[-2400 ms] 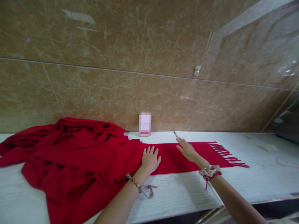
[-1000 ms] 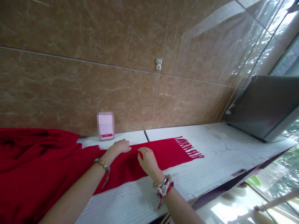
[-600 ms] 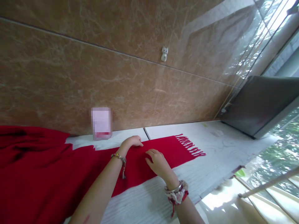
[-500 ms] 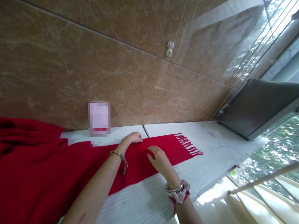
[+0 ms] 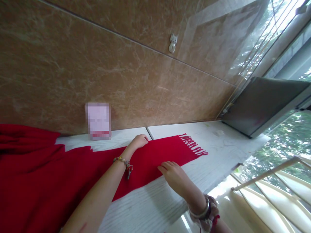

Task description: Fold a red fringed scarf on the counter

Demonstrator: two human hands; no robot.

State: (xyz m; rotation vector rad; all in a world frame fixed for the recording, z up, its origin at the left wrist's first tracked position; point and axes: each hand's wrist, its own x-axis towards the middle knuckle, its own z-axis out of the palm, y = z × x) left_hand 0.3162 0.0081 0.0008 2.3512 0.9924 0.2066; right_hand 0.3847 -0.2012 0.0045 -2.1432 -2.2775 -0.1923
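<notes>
A red scarf [image 5: 155, 158] with a fringed end lies stretched out over a white wood-grain surface. My left hand [image 5: 140, 141] is at the scarf's far edge, fingers curled down and closed on the cloth. At the near edge, my right hand [image 5: 173, 174] rests with its thumb and fingers drawn together on the scarf; the fingertips are partly hidden. The fringe [image 5: 194, 145] spreads out flat beyond both hands. Toward the left, the rest of the scarf widens into loose folds.
Behind the white surface [image 5: 131, 213] rises a brown marbled wall [image 5: 109, 64] with a small white cat-shaped hook [image 5: 172, 43]. A blurred pink-white box [image 5: 98, 121] stands against the wall. A dark grey panel [image 5: 262, 103] is at the far right, beside a window and a railing.
My right hand has moved from over the middle of the scarf to its near edge. My left hand stays at the far edge. The view has shifted slightly.
</notes>
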